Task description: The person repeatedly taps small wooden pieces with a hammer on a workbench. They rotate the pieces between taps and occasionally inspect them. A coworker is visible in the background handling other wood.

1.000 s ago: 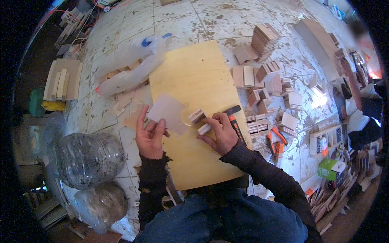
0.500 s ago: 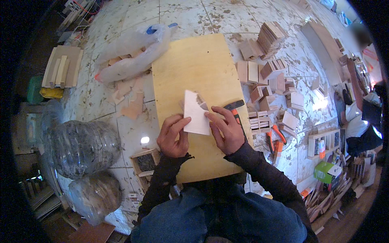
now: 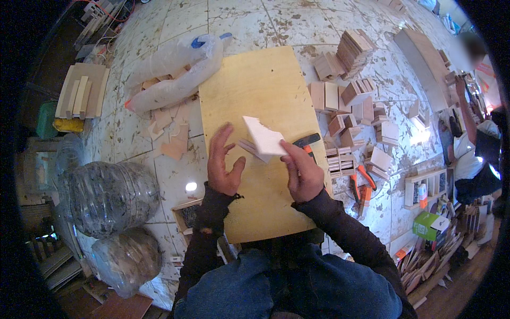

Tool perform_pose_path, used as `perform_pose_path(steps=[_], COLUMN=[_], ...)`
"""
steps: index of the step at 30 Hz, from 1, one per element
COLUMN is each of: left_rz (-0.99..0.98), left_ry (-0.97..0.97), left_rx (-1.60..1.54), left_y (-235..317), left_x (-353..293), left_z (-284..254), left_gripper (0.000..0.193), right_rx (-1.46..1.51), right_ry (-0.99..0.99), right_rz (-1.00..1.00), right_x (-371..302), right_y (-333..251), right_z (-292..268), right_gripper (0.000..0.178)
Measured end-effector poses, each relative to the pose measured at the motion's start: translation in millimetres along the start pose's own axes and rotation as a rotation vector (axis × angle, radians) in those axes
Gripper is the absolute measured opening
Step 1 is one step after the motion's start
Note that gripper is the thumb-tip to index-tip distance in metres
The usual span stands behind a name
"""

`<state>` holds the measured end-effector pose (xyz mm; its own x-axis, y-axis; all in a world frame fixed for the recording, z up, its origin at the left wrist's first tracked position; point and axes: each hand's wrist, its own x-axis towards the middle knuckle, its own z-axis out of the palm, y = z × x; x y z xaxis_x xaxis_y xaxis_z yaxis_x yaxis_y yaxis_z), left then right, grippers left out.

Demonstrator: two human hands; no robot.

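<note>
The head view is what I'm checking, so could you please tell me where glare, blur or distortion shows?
In the head view, glare whites out a patch of tiled floor at right; in the same view, the left hand has slightly smeared fingertips, the near edge of the yellow board looks bowed, and darkness fills the corners.

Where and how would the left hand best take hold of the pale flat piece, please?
Probably pinch the pale flat piece by its long left edge, thumb against fingers, coming from the left. That edge looks straight and faces the open left hand, while the right hand holds the lower right corner and the upper edge looks ragged.
</note>
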<state>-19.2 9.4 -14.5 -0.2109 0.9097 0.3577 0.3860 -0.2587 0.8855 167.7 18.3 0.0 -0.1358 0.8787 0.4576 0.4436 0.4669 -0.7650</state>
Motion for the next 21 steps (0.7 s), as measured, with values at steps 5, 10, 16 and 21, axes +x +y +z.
perform_pose_path(steps=[5, 10, 16, 21], left_rz=[-0.079, -0.079, -0.057, -0.082], left_ry=[-0.198, -0.009, -0.1, -0.125], left_rx=[-0.068, -0.048, -0.002, -0.124], left_y=[-2.7, 4.7, 2.9, 4.8], left_x=[-9.5, -34.4, -34.8, -35.5], left_z=[9.1, 27.8, 20.3, 26.8], left_gripper=[0.056, 0.07, 0.067, 0.066], right_rx=[-0.007, -0.107, -0.144, 0.291], right_ry=[0.075, -0.088, -0.03, 0.349], right_rz=[0.165, -0.178, -0.113, 0.403], right_x=[4.1, -0.9, -9.1, 1.5], right_y=[4.0, 8.6, 13.4, 21.6], right_z=[-10.0, -5.5, -6.6, -18.4], right_gripper=[0.026, 0.04, 0.047, 0.03])
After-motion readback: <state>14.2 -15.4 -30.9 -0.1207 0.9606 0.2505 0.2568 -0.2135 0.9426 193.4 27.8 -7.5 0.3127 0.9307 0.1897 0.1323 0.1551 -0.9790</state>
